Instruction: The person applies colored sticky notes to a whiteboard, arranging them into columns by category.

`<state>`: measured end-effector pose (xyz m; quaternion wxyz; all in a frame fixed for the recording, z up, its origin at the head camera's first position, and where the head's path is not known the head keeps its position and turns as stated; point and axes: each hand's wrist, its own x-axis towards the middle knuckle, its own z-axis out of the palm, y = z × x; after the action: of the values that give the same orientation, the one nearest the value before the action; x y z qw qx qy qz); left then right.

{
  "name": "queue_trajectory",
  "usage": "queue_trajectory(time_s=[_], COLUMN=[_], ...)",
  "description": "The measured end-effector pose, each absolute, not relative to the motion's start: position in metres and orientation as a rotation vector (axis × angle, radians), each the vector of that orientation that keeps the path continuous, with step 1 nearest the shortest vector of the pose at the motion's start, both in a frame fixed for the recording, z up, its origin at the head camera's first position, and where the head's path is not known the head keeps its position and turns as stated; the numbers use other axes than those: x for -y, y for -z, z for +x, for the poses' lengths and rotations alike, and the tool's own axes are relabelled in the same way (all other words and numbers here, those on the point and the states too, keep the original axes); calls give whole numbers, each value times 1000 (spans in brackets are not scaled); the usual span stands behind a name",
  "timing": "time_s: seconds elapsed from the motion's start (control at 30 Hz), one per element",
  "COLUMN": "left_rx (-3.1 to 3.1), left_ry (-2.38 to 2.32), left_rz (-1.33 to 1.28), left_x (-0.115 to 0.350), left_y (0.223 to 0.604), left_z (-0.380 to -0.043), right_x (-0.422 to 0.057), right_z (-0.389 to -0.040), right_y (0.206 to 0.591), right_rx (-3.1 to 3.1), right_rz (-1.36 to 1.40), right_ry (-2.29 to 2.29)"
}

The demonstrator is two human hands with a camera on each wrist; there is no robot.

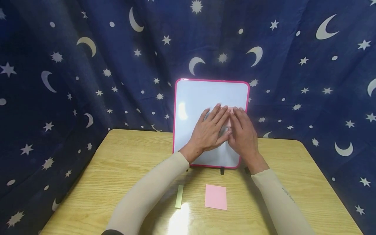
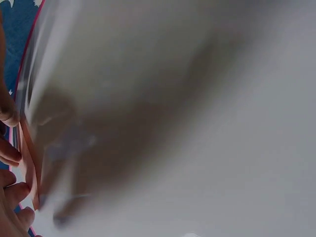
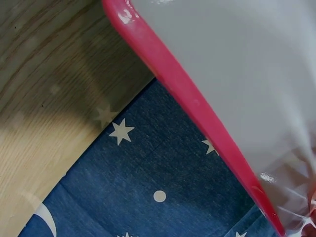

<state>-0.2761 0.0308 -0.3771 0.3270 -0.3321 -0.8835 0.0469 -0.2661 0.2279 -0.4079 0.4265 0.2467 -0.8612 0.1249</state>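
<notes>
A whiteboard (image 1: 188,130) with a pink frame stands upright on the table. Against its right half lies a pink sticky note (image 1: 228,122), partly covered by both hands. My left hand (image 1: 207,132) rests its extended fingers on the note's left and upper part. On the other side my right hand (image 1: 244,133) has its fingers at the note's right part, thumb near the left thumb. In the left wrist view the note (image 2: 30,163) appears edge-on, with fingertips along it. Only a bit of a finger (image 3: 312,217) shows at the right wrist view's corner.
A second pink sticky note (image 1: 215,197) lies on the wooden table (image 1: 132,156) in front of the board. Left of it is a narrow yellow strip of notes (image 1: 179,196). Black feet (image 1: 222,170) support the board. A dark blue star-and-moon curtain (image 1: 117,65) hangs behind.
</notes>
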Motion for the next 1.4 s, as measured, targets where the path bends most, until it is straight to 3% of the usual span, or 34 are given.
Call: queue_trajectory(time_s=[1.4], left_rx=[2323], left_ry=[-116], left_rz=[-793], left_x=[-8], left_y=[382], left_z=[-274], right_x=[-225], right_z=[-265], right_y=[408], right_rx=[2167], right_rz=[558], right_ry=[-369])
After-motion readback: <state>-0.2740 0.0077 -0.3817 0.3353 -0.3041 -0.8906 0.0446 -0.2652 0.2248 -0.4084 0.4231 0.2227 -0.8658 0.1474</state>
